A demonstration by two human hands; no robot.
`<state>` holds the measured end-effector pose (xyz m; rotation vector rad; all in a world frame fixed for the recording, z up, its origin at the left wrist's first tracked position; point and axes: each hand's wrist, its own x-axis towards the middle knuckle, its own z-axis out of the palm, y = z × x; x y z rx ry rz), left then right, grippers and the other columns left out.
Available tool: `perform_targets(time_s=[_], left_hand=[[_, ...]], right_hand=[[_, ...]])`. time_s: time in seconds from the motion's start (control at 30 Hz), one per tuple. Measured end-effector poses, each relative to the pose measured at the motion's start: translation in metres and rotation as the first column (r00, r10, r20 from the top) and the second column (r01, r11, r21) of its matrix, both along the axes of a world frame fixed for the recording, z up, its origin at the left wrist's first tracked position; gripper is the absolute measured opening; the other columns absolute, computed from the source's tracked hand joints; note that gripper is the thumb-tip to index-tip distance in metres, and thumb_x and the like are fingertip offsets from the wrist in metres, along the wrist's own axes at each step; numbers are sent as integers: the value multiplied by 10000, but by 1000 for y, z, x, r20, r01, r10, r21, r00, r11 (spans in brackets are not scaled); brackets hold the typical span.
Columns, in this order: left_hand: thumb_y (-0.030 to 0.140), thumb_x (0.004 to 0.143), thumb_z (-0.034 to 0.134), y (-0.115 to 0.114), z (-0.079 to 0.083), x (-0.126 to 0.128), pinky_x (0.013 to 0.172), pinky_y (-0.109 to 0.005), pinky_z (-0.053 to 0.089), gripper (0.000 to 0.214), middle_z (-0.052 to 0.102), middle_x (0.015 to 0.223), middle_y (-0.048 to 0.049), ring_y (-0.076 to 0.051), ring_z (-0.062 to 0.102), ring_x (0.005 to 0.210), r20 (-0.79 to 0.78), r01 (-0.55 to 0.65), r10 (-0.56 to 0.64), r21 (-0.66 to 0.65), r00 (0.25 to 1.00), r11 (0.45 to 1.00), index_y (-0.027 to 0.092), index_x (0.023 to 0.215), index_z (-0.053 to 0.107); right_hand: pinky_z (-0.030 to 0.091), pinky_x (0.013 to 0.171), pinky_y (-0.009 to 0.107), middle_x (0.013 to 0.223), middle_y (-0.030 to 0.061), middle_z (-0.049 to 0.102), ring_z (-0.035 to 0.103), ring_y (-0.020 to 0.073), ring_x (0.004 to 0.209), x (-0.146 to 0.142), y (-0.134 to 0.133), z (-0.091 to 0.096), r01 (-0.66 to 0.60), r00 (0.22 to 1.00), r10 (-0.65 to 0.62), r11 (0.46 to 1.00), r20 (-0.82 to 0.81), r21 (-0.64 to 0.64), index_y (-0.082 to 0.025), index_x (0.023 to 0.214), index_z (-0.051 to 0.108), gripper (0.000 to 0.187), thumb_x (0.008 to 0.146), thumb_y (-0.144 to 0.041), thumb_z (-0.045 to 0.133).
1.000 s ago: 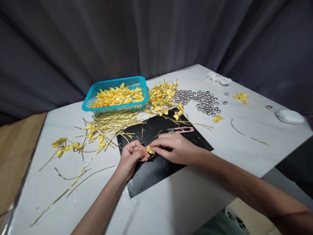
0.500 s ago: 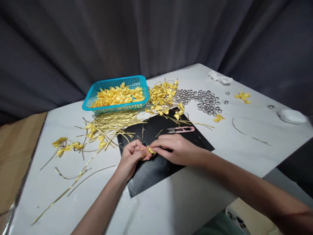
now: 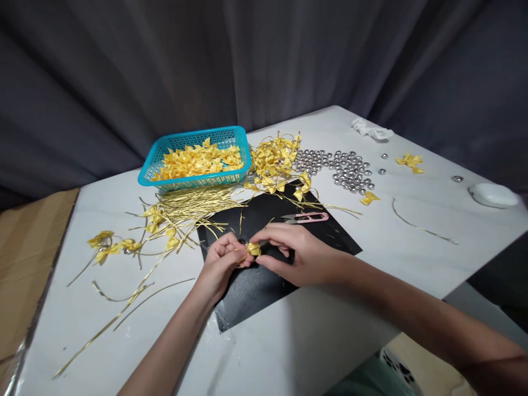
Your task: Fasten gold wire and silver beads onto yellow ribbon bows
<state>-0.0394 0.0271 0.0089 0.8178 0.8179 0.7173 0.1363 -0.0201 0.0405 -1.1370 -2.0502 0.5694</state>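
Over the black mat [image 3: 251, 302], my left hand [image 3: 225, 258] pinches a yellow ribbon bow [image 3: 253, 249] between thumb and curled fingers. A thin gold cord shows beside the bow, partly hidden by the fingers. My right hand [image 3: 299, 253] is just right of the bow, thumb and index finger parted around it. Whether a fingertip touches the bow I cannot tell. Beyond my right hand, pink-handled thread snips [image 3: 307, 218] lie on the mat.
A blue basket [image 3: 193, 180] of yellow bows stands at the back. Before it lies a heap of gold cords [image 3: 198, 203]. Tied bows [image 3: 272, 157], silver beads [image 3: 350, 170] and a white dish [image 3: 493, 195] spread rightward. More corded bows [image 3: 107, 246] lie left.
My right thumb and index finger have parted from their pinch at the bow, exposing more of it. My left hand keeps its hold in nearly the same place.
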Motion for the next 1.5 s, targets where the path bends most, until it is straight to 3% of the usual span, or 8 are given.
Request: perform_targets(time_s=[0.17, 0.33, 0.5, 0.6, 0.87, 1.17, 1.37, 1.5], left_hand=[[164, 520, 734, 3, 2, 0, 459, -133, 414, 211, 602, 485, 18, -69, 530, 436, 5, -72, 72, -57, 997, 996, 152, 571, 530], [156, 553, 731, 4, 2, 1, 474, -112, 428, 210, 581, 489, 37, -52, 527, 450, 63, -134, 138, -63, 988, 989, 149, 584, 524], [144, 556, 746, 1, 1, 4, 497, -91, 442, 225, 591, 537, 57, -46, 556, 500, 87, -260, 264, -55, 961, 964, 152, 627, 533], [161, 587, 737, 0, 0, 5, 530, -103, 465, 222, 614, 567, 32, -53, 562, 521, 82, -261, 265, -54, 961, 964, 152, 636, 521], [110, 550, 728, 5, 0, 1, 517, -75, 469, 233, 587, 545, 52, -38, 561, 507, 113, -253, 270, -143, 956, 957, 147, 648, 521], [109, 566, 724, 6, 0, -1, 540, -81, 487, 269, 573, 575, 49, -38, 564, 517, 151, -170, 199, -184, 968, 968, 156, 677, 483], [102, 599, 701, 6, -1, -1, 535, -95, 484, 265, 562, 593, 59, -41, 554, 519, 145, -166, 193, -176, 970, 970, 165, 695, 462], [112, 594, 699, 6, 0, 0, 520, -90, 472, 267, 559, 617, 61, -37, 548, 516, 145, -210, 241, -197, 960, 958, 164, 724, 471]], right_hand=[[423, 668, 219, 780, 22, 593, 540, 101, 716, 1, 1, 14, -4, 985, -44, 961, -168, -277, -151, 844, 576, 281, 921, -171, 306], [416, 697, 218, 816, 16, 592, 533, 97, 739, 0, -4, 21, -5, 982, -47, 962, -185, -273, -164, 862, 538, 237, 917, -133, 310], [415, 669, 198, 848, 29, 620, 537, 88, 712, 1, -14, 34, -223, 958, 148, 925, -247, -309, -153, 1143, 504, 270, 939, -168, 329], [406, 623, 178, 855, 39, 673, 534, 73, 641, 0, -15, 37, -304, 938, 207, 878, -279, -369, -127, 1070, 570, 241, 927, -190, 387], [264, 430, 165, 568, -38, 541, 367, 47, 445, -13, -9, 11, -40, 968, -84, 879, -237, -474, -149, 813, 554, 179, 891, -238, 419], [242, 454, 181, 476, -87, 306, 277, 47, 416, -26, -6, -4, 219, 958, -258, 940, -124, -261, -163, 709, 512, 159, 850, -160, 438], [337, 528, 191, 614, -29, 544, 447, 74, 513, -30, -16, 0, 64, 994, -72, 993, -80, -98, -166, 813, 542, 168, 876, -138, 389], [402, 785, 300, 825, 42, 640, 547, 144, 780, -32, -24, -2, 73, 997, -69, 960, -25, 269, -181, 842, 552, 126, 861, -159, 430]])
